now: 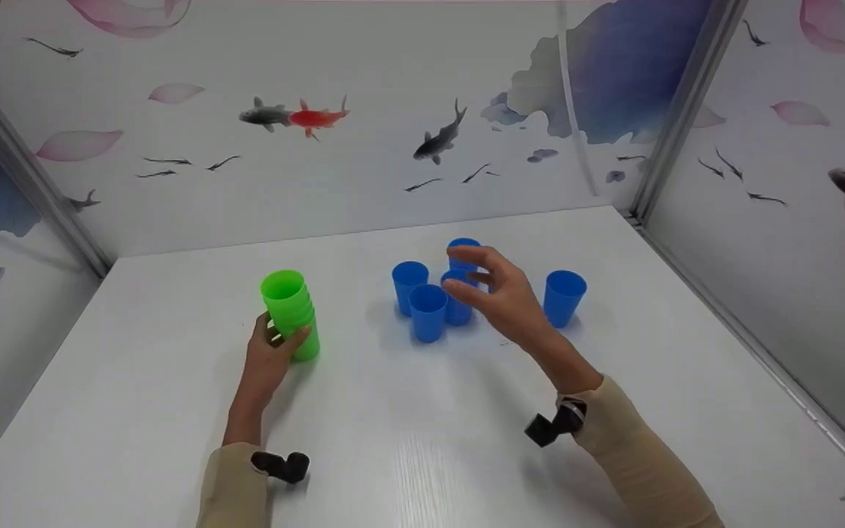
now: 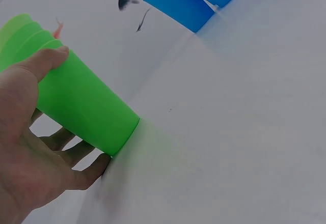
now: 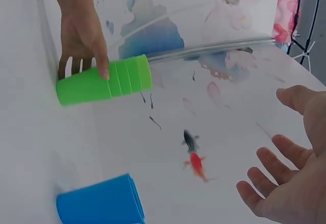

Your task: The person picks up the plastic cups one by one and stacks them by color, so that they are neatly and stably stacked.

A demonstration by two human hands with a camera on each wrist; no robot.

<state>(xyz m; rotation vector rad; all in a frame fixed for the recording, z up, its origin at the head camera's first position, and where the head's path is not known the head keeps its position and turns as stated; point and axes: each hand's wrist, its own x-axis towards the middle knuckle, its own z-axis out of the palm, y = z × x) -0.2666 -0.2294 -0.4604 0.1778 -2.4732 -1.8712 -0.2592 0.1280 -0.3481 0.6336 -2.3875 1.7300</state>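
Note:
A stack of green cups point(image 1: 295, 312) stands upright on the white table at the left, several rims showing one above another. My left hand point(image 1: 267, 359) grips it, thumb on the near side and fingers round the other side; the left wrist view shows the thumb pressed on the green wall point(image 2: 86, 96). Over a cluster of blue cups point(image 1: 428, 315) hovers my right hand point(image 1: 507, 297), fingers spread and loosely bent, with nothing held. It partly hides the rear blue cups. In the right wrist view its fingers are apart from the blue cup point(image 3: 99, 201) below.
A separate blue cup point(image 1: 563, 299) stands upright to the right of the cluster. White panels with painted fish point(image 1: 437, 139) rise along the table's back and sides. A metal rail point(image 1: 760, 359) runs down the right edge of the white table point(image 1: 393, 440).

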